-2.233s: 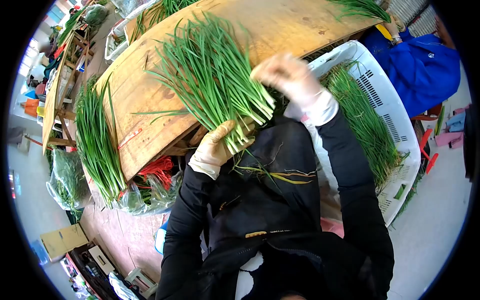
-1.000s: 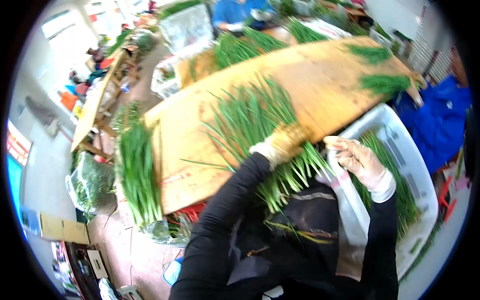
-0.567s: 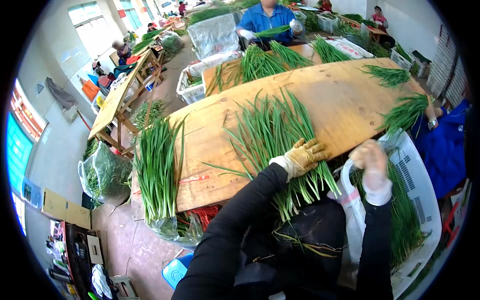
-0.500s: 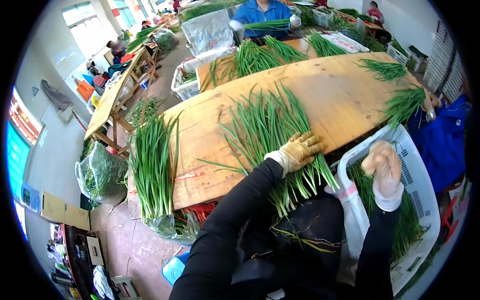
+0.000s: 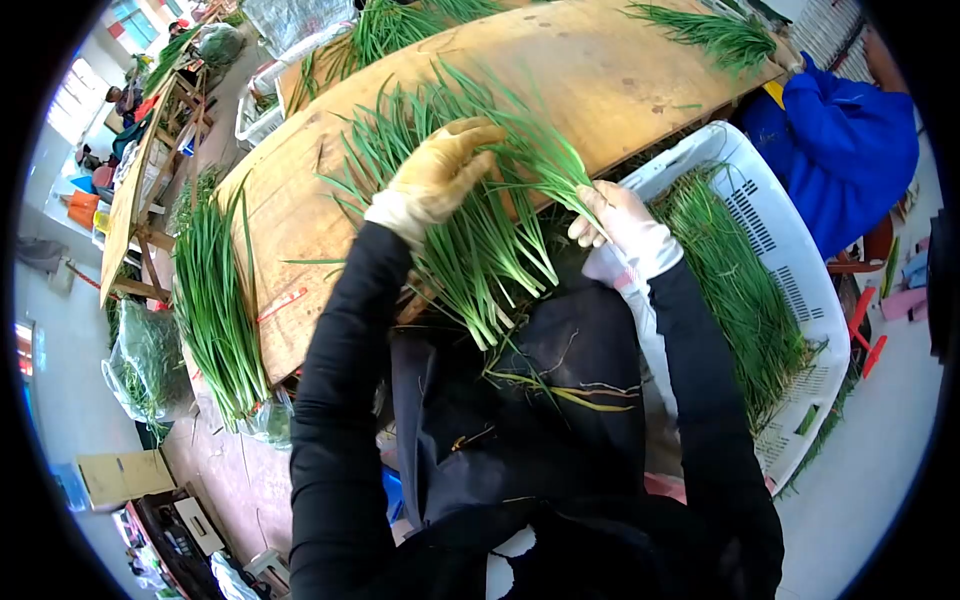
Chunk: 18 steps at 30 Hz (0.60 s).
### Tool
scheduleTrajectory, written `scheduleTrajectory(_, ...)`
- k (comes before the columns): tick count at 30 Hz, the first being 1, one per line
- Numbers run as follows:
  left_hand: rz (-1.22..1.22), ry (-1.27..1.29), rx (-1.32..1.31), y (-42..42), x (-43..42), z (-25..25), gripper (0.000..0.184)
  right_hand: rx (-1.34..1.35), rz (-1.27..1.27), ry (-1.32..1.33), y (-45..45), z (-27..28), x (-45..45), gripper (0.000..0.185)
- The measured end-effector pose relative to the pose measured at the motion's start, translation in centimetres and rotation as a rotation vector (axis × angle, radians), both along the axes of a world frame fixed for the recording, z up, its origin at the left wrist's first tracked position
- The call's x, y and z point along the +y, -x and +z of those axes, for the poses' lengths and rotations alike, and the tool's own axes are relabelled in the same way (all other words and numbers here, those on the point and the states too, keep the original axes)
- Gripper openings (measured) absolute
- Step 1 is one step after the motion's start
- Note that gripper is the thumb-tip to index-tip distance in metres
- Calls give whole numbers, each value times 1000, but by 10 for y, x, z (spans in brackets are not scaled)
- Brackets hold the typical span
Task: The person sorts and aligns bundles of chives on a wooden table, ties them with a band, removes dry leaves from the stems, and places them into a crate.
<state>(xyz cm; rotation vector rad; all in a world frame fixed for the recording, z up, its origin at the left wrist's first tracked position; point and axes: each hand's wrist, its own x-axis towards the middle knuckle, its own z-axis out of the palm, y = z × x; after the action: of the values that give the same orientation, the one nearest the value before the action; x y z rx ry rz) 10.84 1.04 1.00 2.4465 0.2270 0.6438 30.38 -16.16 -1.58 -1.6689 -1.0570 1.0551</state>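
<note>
My right hand (image 5: 622, 222), in a pale glove, is closed round the stem ends of a small bunch of green stalks (image 5: 555, 165), whose leaves reach up and left over the table. Just left of it, my left hand (image 5: 440, 172), in a yellowish glove, is raised over the larger pile of stalks (image 5: 465, 240) with its fingers curved and apart. That pile lies on the wooden table's (image 5: 310, 140) near edge, pale stem ends towards my lap. Another bundle (image 5: 212, 300) lies at the table's left end.
A white crate (image 5: 826, 300) of thin green stalks stands at my right. Beyond it is a co-worker in blue (image 5: 850, 140), near a small bunch (image 5: 715, 35) on the table. A plastic bag of greens (image 5: 148, 360) stands at far left. Loose yellow leaves (image 5: 590, 398) lie on my lap.
The view has tilted down. My left hand has lifted off the large pile, and my right hand has moved from above the crate to the table edge, where it now holds a small bunch.
</note>
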Motion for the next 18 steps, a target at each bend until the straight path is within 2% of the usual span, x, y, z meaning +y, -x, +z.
scheduleTrajectory(1,-119,113,39,10,7,-1,40,-145,57,95,-6,0,2,34)
scheduleTrajectory(2,-121,125,39,18,5,3,40,-613,8,20,-10,-3,2,34)
scheduleTrajectory(3,-94,-60,213,27,-2,10,43,-1082,-36,-63,-10,-6,2,36)
scheduleTrajectory(4,-64,-245,386,33,-8,11,47,-1203,-167,-79,-7,-9,1,43)
scheduleTrajectory(5,-58,-232,388,35,-11,6,47,-1183,-149,-204,5,5,-6,51)
scheduleTrajectory(7,-15,-331,451,37,-15,-5,53,-1060,169,-440,35,22,-18,53)
scheduleTrajectory(9,20,-295,411,34,-17,-15,59,-1086,485,-461,66,10,-23,52)
scheduleTrajectory(10,47,-315,406,32,-18,-18,60,-1074,550,-452,77,9,-24,50)
scheduleTrajectory(12,69,-310,369,30,-16,-22,62,-1043,510,-369,71,0,-21,51)
scheduleTrajectory(14,52,-269,322,32,-15,-21,63,-1243,186,-200,48,5,-16,41)
scheduleTrajectory(15,58,-266,321,33,-13,-22,63,-1293,114,-276,45,11,-21,39)
scheduleTrajectory(17,21,-212,266,35,-9,-27,62,-1163,131,-499,54,21,-28,37)
scheduleTrajectory(18,22,-216,254,34,-8,-27,63,-1082,139,-500,66,21,-34,30)
